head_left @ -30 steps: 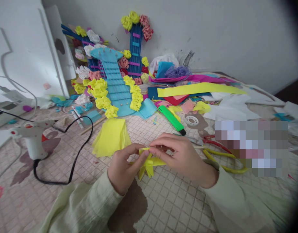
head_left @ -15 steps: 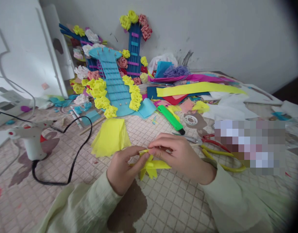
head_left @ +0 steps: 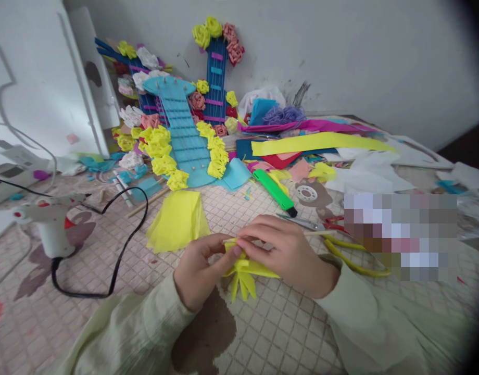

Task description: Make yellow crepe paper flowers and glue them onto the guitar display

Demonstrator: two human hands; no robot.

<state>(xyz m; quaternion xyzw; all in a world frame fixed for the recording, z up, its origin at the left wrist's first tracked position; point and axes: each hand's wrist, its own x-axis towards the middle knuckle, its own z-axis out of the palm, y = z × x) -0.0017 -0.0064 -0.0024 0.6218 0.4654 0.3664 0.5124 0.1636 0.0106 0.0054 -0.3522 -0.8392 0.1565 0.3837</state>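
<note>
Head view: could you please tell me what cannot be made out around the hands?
- Head view: the top of the yellow paper piece and most of the stick are hidden by the left hand and right hand.
- Head view: a pixelated patch covers whatever lies beside the scissors.

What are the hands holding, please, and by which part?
The left hand and right hand pinch the fringed yellow paper piece by its upper edge.

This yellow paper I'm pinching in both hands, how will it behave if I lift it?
Likely floppy: the yellow paper droops in loose pointed strips below the left hand and right hand. Probably very light, since it looks thin like the yellow pile nearby. It may tear under a tighter grip, being cut into narrow points.
</note>
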